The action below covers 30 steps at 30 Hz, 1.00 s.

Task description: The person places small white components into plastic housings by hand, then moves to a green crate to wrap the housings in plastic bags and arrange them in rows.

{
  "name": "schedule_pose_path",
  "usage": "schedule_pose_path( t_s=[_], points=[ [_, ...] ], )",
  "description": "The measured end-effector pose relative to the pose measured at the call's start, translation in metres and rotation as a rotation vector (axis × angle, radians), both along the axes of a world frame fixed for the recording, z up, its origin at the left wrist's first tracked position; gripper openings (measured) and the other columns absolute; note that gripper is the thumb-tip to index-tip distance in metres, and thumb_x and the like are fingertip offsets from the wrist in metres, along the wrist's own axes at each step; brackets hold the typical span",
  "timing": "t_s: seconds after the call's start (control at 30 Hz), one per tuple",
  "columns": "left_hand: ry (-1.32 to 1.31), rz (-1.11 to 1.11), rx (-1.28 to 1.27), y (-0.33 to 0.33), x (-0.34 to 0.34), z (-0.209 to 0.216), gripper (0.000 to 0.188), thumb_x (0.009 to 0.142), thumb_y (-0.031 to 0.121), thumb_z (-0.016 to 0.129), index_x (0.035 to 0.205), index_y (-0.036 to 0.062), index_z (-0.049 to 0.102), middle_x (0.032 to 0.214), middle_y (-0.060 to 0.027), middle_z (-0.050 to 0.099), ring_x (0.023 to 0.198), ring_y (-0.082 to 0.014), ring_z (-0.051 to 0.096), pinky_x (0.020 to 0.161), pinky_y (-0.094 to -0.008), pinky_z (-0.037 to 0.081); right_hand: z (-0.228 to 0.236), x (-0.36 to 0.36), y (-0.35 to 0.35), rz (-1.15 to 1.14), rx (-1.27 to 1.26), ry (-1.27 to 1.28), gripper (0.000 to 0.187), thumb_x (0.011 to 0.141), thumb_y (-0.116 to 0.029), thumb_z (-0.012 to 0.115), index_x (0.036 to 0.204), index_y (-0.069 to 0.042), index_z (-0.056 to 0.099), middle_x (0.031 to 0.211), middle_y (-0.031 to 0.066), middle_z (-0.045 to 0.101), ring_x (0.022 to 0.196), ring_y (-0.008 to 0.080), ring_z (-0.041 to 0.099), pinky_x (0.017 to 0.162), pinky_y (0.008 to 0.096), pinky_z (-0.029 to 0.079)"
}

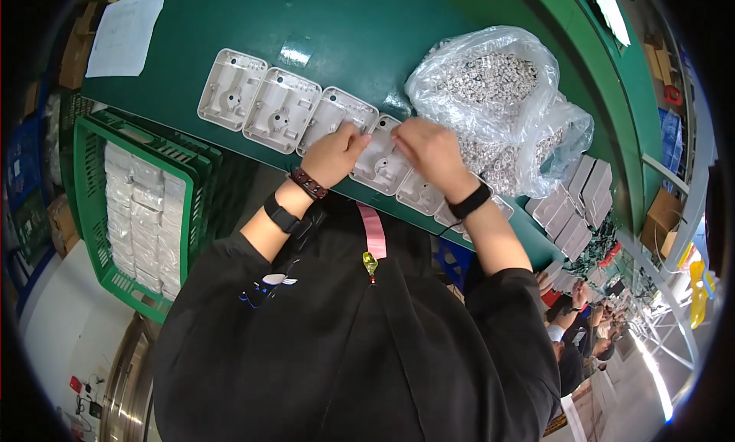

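A white moulded plastic housing (380, 165) lies in a row of similar housings (280, 108) along the near edge of the green bench (360, 29). Both hands rest on it: the left hand (335, 155) has its fingers curled together on its left edge, while the right hand (430, 153) bends its fingers over the top; whether they pinch anything cannot be told. A clear bag of small grey parts (498, 97) sits just beside the right hand. A green crate (96, 205) stands below, to the left.

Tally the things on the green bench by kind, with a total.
White plastic housings in the row: 6 visible
Clear bag of small white parts: 1
Sheet of paper: 1
Total: 8
Both hands rest on the row.
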<state>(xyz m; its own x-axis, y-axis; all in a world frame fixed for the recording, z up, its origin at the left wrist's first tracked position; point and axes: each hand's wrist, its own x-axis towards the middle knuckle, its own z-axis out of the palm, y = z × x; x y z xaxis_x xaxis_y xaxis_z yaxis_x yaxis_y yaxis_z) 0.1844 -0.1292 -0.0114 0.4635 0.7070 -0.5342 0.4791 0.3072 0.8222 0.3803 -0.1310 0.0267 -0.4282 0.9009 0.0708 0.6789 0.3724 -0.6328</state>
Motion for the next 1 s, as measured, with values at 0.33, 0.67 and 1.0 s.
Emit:
schedule_pose_path(
  t_s=[0.33, 0.67, 1.0],
  points=[
    [0.360, -0.178, 0.467, -0.003, 0.005, -0.004, 0.023, 0.074, 0.026, 0.059, 0.087, 0.0112, 0.047, 0.063, -0.0075, 0.059, 0.060, -0.0282, 0.058, 0.049, -0.0385, 0.043, -0.040, 0.007, 0.034, 0.292, 0.160, -0.310, 0.005, 0.065, -0.015, 0.054, 0.061, -0.010, 0.056, 0.077, -0.0008, 0.044, 0.078, 0.0139, 0.046, 0.068, 0.0274, 0.039],
    [0.342, -0.222, 0.505, -0.003, 0.005, -0.006, 0.023, 0.074, 0.024, 0.059, 0.088, 0.0098, 0.047, 0.064, -0.0088, 0.059, 0.058, -0.0288, 0.058, 0.049, -0.0382, 0.044, -0.021, 0.010, 0.017, 0.227, 0.118, -0.293, 0.012, 0.065, -0.010, 0.056, 0.075, -0.010, 0.061, 0.088, 0.0029, 0.048, 0.086, 0.0176, 0.048, 0.076, 0.0290, 0.037],
    [-0.450, 0.403, -0.616, 0.038, -0.018, 0.008, 0.033, 0.087, 0.037, 0.043, 0.093, 0.0053, 0.047, 0.074, -0.0067, 0.057, 0.064, -0.0160, 0.059, 0.053, -0.0286, 0.046, 0.010, -0.064, -0.004, -0.412, -0.093, 0.133, 0.020, 0.065, -0.009, 0.062, 0.085, -0.008, 0.060, 0.098, 0.0078, 0.047, 0.090, 0.0245, 0.045, 0.076, 0.0358, 0.037]
  ],
)
